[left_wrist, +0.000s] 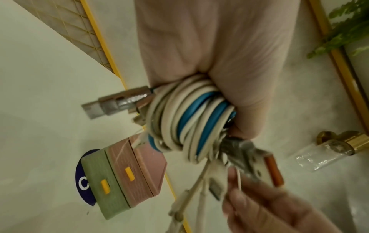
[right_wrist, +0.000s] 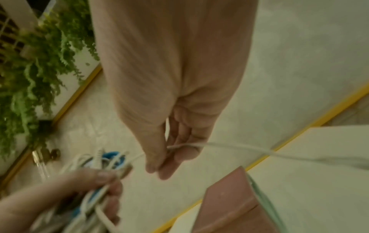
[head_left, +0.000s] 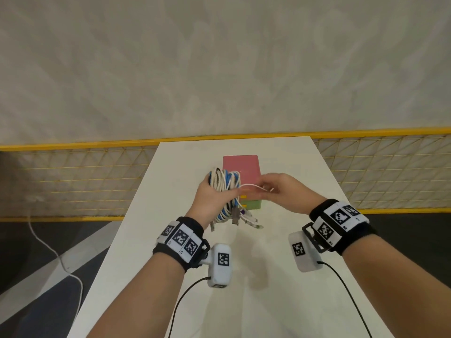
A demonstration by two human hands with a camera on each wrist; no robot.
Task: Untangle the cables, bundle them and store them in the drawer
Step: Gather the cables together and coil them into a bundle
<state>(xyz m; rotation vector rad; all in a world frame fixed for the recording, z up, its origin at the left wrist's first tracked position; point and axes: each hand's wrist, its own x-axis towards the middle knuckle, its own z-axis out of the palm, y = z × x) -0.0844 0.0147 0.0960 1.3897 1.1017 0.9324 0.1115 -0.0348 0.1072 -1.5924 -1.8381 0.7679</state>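
My left hand (head_left: 209,196) grips a coiled bundle of white and blue cables (head_left: 225,189) above the white table (head_left: 280,289); several plugs (head_left: 236,217) dangle below it. In the left wrist view the coil (left_wrist: 191,119) sits in my fist with a metal USB plug (left_wrist: 117,102) sticking out. My right hand (head_left: 273,189) pinches one thin white cable end (head_left: 251,186) that leads from the bundle; the right wrist view shows that strand (right_wrist: 219,145) between thumb and fingers (right_wrist: 171,157). Behind the hands stands a small pink and green drawer box (head_left: 242,174) with yellow handles (left_wrist: 129,174), drawers closed.
A yellow-framed mesh railing (head_left: 73,181) runs behind the table's far edge. A blue round sticker (left_wrist: 84,178) lies under the box. Green foliage (right_wrist: 30,82) and a glass bottle with a gold cap (left_wrist: 329,149) appear off to the side. A white cord (head_left: 48,250) trails on the floor at left.
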